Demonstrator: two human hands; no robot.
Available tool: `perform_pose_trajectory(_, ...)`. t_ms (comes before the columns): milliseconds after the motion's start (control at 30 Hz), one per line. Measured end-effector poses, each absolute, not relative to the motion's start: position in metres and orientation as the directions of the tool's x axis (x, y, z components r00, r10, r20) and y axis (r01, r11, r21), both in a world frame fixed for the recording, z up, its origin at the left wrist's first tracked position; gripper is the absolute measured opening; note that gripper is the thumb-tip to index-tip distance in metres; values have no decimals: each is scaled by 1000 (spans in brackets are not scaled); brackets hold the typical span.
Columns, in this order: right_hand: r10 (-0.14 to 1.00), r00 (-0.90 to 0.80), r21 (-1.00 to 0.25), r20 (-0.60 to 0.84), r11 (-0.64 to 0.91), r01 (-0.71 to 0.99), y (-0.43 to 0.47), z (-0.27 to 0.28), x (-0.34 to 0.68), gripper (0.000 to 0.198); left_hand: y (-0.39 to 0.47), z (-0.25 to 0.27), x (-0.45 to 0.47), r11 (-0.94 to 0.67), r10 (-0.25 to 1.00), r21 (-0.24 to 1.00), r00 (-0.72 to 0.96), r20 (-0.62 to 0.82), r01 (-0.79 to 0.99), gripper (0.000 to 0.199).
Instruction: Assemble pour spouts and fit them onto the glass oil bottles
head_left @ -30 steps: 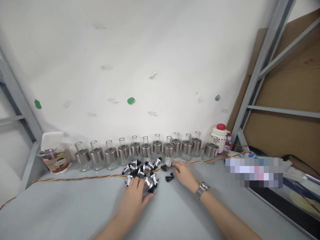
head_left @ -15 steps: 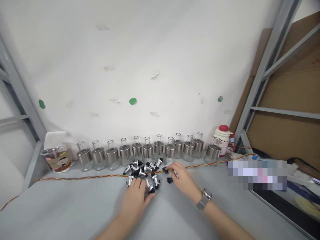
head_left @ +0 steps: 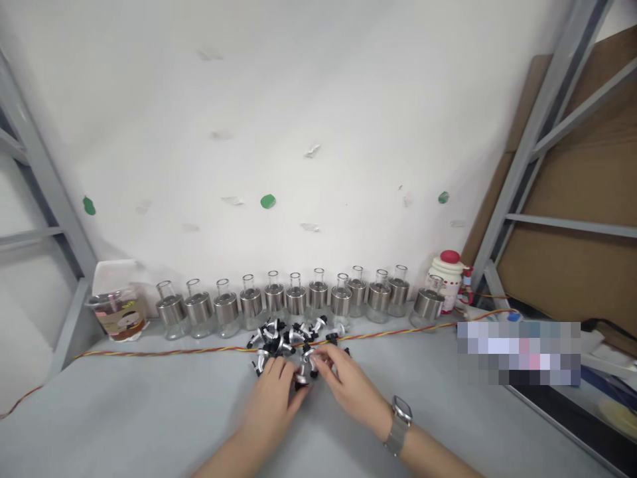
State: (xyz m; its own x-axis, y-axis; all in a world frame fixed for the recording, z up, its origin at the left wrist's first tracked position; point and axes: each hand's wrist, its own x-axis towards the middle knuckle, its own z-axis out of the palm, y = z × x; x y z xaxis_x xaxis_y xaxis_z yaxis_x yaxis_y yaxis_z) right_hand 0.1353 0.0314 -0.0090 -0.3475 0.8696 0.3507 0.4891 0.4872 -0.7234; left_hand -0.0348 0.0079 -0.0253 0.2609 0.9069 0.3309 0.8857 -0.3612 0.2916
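Several silver-and-black bottle pourers point(head_left: 281, 344) lie heaped in the middle of the table. At the near side of the heap, my left hand point(head_left: 271, 393) is closed around one pourer point(head_left: 302, 377), its black end down by my thumb. My right hand point(head_left: 346, 380), with a watch on the wrist, is close beside it. Its thumb and fingers are pinched by the top of that pourer; what they hold is too small to make out. Small black pieces point(head_left: 332, 338) lie just beyond my right hand.
A row of glass bottles point(head_left: 251, 302) with metal collars stands along the white wall. A drink cup point(head_left: 119, 317) is at the left, a white bottle with a red lid point(head_left: 446, 279) at the right. A twisted red-yellow cable point(head_left: 174, 353) crosses the table point(head_left: 149, 411).
My right hand has moved left and nearer, from the small black pieces to the pourer in my left hand. That pourer now stands more upright. The view has shifted slightly.
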Motion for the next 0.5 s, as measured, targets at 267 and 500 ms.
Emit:
perform_pose_trajectory(267, 879, -413, -681, 239, 455, 573, 28, -9, 136, 38, -4, -20, -30, -587, 796, 327, 455, 399, 741, 19)
perform_pose_trajectory(500, 921, -391, -956, -9, 107, 274, 38, -13, 131, 43, 2, -23, -35, -527, 842, 414, 391, 372, 742, 12)
